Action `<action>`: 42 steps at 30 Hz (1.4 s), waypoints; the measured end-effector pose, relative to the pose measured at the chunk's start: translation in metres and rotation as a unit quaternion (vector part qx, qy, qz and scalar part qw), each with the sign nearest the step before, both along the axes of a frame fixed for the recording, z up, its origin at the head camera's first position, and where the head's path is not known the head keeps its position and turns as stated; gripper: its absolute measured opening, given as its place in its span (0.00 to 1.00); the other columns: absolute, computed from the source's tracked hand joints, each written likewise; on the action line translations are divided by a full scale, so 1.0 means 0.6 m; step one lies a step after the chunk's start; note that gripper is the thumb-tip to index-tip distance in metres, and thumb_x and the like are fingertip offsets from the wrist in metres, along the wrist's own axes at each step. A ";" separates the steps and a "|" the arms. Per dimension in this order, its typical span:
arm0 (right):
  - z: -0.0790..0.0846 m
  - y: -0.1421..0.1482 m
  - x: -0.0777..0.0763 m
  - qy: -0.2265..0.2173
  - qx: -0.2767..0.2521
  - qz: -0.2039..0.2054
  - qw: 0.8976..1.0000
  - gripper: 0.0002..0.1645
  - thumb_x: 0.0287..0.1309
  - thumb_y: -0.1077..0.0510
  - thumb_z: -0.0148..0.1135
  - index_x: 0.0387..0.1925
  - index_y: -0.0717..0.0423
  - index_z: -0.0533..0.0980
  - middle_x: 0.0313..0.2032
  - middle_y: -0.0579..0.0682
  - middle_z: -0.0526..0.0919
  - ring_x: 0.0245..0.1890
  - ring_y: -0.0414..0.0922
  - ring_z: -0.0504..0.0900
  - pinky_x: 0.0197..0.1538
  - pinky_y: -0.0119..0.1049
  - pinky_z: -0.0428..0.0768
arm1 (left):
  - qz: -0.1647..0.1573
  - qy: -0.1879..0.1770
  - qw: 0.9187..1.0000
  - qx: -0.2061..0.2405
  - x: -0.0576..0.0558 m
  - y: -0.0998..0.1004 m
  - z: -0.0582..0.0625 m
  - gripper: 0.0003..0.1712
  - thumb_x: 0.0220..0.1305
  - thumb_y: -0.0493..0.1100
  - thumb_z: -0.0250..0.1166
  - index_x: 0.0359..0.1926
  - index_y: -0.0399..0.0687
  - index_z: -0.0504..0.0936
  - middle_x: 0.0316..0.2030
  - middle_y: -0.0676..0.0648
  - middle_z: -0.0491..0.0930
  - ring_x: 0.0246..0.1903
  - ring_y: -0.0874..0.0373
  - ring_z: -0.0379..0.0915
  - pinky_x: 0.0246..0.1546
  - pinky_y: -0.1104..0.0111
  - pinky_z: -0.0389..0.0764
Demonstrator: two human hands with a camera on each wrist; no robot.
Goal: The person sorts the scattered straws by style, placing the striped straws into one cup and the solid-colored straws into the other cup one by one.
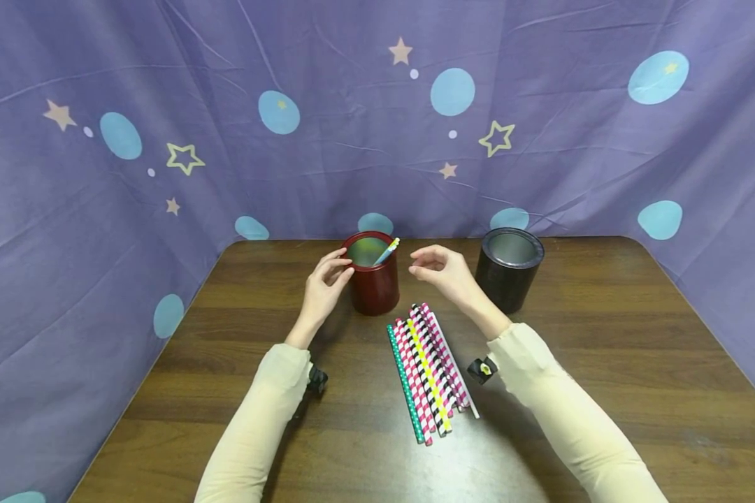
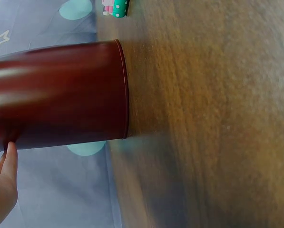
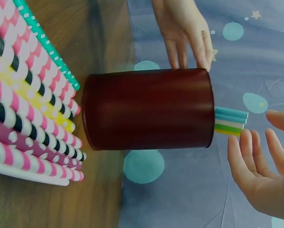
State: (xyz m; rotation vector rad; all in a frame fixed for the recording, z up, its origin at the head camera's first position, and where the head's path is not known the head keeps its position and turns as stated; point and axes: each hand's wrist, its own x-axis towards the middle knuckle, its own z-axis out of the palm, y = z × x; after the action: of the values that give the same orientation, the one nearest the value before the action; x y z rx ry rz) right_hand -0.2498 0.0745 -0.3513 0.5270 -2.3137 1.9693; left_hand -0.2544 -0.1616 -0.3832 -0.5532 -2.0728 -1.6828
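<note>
I see the left hand [image 1: 330, 279] at the left side of the red can [image 1: 375, 293], fingertips touching its wall near the rim, the fingers fairly straight and a little apart, pinching nothing. The red can stands upright on the bench [image 1: 201, 335], and the leaning straws [image 1: 386, 251], blue with some green and yellow, poke out over the right part of its rim. I judge the step in hand to be the placing of straws in the red can, with the left hand steadying it. In front of the red can and a little to its right lies the row of straws [image 1: 424, 377], side by side: dotted green at the left end, then pink, black, yellow and plum patterns, a plain white one at the right end. The right hand [image 1: 443, 272] hangs in the air just right of the red can's mouth, fingers loosely bent and spread, holding nothing, apart from the straws. To my mind, a further straw would call for bringing that hand down to the row, pinching one and lifting its end over the rim, clear of those leaning there. Farther right of the red can stands the black can [image 1: 509, 272], close beside the right wrist, so I'd watch for a knock. Behind the red can hangs a purple curtain [image 1: 340, 168].
</note>
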 end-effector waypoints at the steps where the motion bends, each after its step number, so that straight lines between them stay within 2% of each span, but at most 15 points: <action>1: -0.003 0.001 0.000 0.000 0.004 0.003 1.000 0.15 0.48 0.68 0.61 0.41 0.69 0.73 0.33 0.61 0.79 0.27 0.36 0.76 0.32 0.25 0.75 | 0.000 0.000 1.000 0.000 0.000 0.000 0.000 0.12 0.54 0.27 0.58 0.40 0.21 0.74 0.52 0.29 0.67 0.53 0.41 0.65 0.51 0.57 0.69; 11: -0.031 0.018 0.004 -0.014 0.042 0.046 0.998 0.16 0.49 0.69 0.59 0.42 0.71 0.73 0.34 0.65 0.78 0.30 0.40 0.77 0.33 0.28 0.77 | -0.002 0.005 1.000 0.001 -0.003 -0.001 -0.003 0.12 0.54 0.27 0.58 0.40 0.22 0.74 0.51 0.29 0.67 0.53 0.41 0.65 0.50 0.56 0.70; 16: -0.042 0.024 0.005 -0.030 0.062 0.055 0.996 0.16 0.49 0.69 0.59 0.42 0.70 0.73 0.32 0.61 0.78 0.29 0.40 0.78 0.36 0.35 0.79 | -0.003 0.006 1.000 0.003 -0.003 0.000 -0.003 0.12 0.54 0.27 0.58 0.40 0.21 0.74 0.51 0.29 0.67 0.52 0.41 0.65 0.50 0.59 0.71; 21: -0.055 0.032 0.004 -0.035 0.072 0.067 0.994 0.15 0.48 0.69 0.58 0.40 0.71 0.73 0.30 0.58 0.78 0.31 0.49 0.79 0.36 0.37 0.80 | -0.001 0.007 1.000 0.002 -0.004 -0.001 -0.004 0.12 0.54 0.27 0.58 0.40 0.22 0.74 0.52 0.30 0.67 0.53 0.41 0.65 0.51 0.63 0.71; 23: -0.061 0.036 0.003 -0.030 0.082 0.074 0.993 0.15 0.47 0.69 0.56 0.40 0.72 0.73 0.30 0.59 0.78 0.31 0.48 0.79 0.35 0.35 0.79 | 0.000 0.006 1.000 0.003 -0.004 -0.001 -0.004 0.11 0.54 0.27 0.58 0.40 0.22 0.74 0.52 0.30 0.68 0.53 0.41 0.65 0.50 0.65 0.71; 25: -0.067 0.039 0.003 -0.031 0.091 0.081 0.992 0.15 0.47 0.70 0.55 0.40 0.72 0.73 0.30 0.59 0.78 0.30 0.43 0.78 0.34 0.33 0.79 | 0.001 0.004 1.000 0.004 -0.004 -0.001 -0.005 0.11 0.54 0.27 0.58 0.40 0.22 0.74 0.51 0.30 0.68 0.53 0.41 0.65 0.51 0.66 0.71; 28: -0.074 0.044 0.003 -0.021 0.111 0.091 0.989 0.15 0.46 0.71 0.54 0.40 0.72 0.73 0.30 0.59 0.78 0.28 0.37 0.75 0.31 0.27 0.76 | 0.001 0.002 1.000 0.005 -0.003 -0.001 -0.005 0.11 0.54 0.27 0.58 0.40 0.22 0.74 0.52 0.30 0.68 0.53 0.41 0.65 0.51 0.62 0.71; 32: -0.059 0.044 0.019 -0.019 0.141 0.100 0.985 0.14 0.45 0.74 0.53 0.38 0.75 0.72 0.30 0.65 0.77 0.27 0.43 0.74 0.28 0.28 0.74 | -0.002 0.002 1.000 0.006 -0.004 -0.002 -0.007 0.12 0.55 0.28 0.59 0.40 0.22 0.74 0.52 0.30 0.67 0.53 0.42 0.65 0.51 0.56 0.69; 35: -0.064 0.046 0.021 -0.020 0.160 0.106 0.981 0.14 0.45 0.74 0.53 0.38 0.77 0.71 0.30 0.69 0.77 0.28 0.48 0.75 0.28 0.30 0.74 | -0.005 0.005 1.000 0.010 -0.005 -0.002 -0.007 0.12 0.54 0.27 0.59 0.40 0.22 0.74 0.52 0.29 0.67 0.53 0.41 0.65 0.51 0.54 0.68; 39: -0.099 0.056 0.004 -0.007 0.191 0.105 0.976 0.14 0.45 0.71 0.57 0.37 0.75 0.72 0.29 0.64 0.78 0.29 0.46 0.76 0.29 0.31 0.75 | -0.007 0.010 1.000 0.013 -0.006 -0.002 -0.007 0.11 0.54 0.27 0.58 0.39 0.21 0.74 0.51 0.29 0.67 0.53 0.41 0.64 0.51 0.52 0.68; 42: -0.109 0.061 0.003 0.000 0.217 0.102 0.971 0.13 0.45 0.69 0.60 0.36 0.72 0.73 0.29 0.62 0.79 0.29 0.46 0.77 0.32 0.32 0.75 | -0.004 0.011 1.000 0.011 -0.007 -0.002 -0.008 0.11 0.54 0.26 0.58 0.39 0.22 0.74 0.51 0.29 0.68 0.53 0.41 0.64 0.51 0.55 0.69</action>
State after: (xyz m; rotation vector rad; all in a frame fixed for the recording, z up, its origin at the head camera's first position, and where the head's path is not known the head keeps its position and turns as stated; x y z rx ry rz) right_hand -0.2480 0.1113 -0.4167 0.8218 -2.8013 1.5176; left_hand -0.2584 -0.1628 -0.3877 -0.5721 -2.0371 -1.6948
